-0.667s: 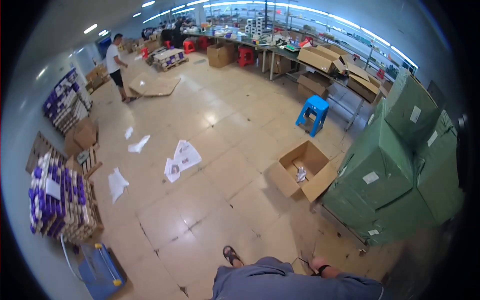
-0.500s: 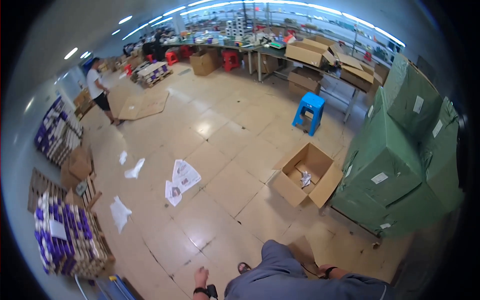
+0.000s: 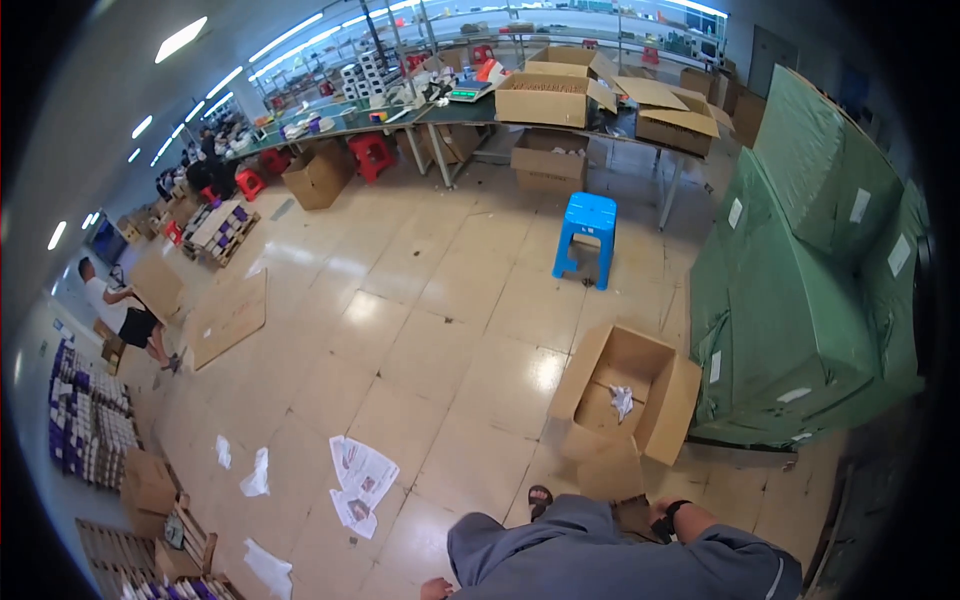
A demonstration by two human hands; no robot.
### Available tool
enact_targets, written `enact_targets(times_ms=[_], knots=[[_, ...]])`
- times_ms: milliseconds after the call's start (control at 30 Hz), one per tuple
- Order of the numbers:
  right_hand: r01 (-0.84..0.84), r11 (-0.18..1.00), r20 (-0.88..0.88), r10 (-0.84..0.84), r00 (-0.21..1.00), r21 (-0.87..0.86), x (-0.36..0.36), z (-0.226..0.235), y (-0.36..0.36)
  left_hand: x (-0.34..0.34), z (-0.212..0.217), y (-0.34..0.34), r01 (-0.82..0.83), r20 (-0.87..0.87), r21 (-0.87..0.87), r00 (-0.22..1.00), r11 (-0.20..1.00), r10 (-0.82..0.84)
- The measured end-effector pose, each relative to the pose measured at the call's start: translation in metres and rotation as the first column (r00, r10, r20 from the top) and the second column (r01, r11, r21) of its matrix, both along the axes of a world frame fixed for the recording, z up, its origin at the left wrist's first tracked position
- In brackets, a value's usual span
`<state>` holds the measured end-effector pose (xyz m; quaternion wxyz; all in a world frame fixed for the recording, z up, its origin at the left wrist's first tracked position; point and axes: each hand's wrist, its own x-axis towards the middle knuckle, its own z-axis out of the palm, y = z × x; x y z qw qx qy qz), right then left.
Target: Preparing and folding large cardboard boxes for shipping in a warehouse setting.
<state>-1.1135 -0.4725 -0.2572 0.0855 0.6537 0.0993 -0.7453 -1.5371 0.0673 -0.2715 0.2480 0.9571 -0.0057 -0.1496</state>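
Note:
Low at the right, my right hand point(image 3: 662, 508), with a dark band at the wrist, is closed at the edge of a brown cardboard piece point(image 3: 612, 472). The cardboard overlaps the near side of an open carton point(image 3: 570, 388) on the floor, and my leg hides its lower part. Inside that carton lies a crumpled white paper point(image 3: 621, 402). Only a bit of my left hand point(image 3: 436, 588) shows at the bottom edge, beside my trousers; its fingers cannot be made out.
Green-wrapped bales point(image 3: 800, 300) stand at the right. A blue stool point(image 3: 588, 235) is ahead, before a long table point(image 3: 470, 110) with cartons. Printed sheets point(image 3: 362, 475) and white scraps point(image 3: 256, 472) lie on the floor. At far left a person point(image 3: 125, 310) handles large cardboard sheets point(image 3: 230, 320).
My view has swung left to right and I have moved nearer the open carton. The cardboard at my right hand now overlaps that carton. My left hand has dropped mostly out of view.

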Motion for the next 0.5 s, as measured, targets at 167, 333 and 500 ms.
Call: enact_targets(times_ms=[167,333,500], knots=[[0.639,0.711,0.149,-0.694,0.704,0.294,0.119,-0.006,0.057,0.084,-0.030,0.028,-0.443,-0.564,0.223,0.668,0.868,0.486],[0.589,0.679,0.264,-0.724,0.638,0.437,0.240,0.072,0.210,0.214,-0.038,0.195,-0.302,-0.419,0.264,0.820,0.916,0.391],[0.044,0.961,0.737,-0.238,0.632,0.272,0.361,0.170,0.340,0.375,-0.018,0.346,-0.109,-0.296,0.282,0.935,0.953,0.194]])
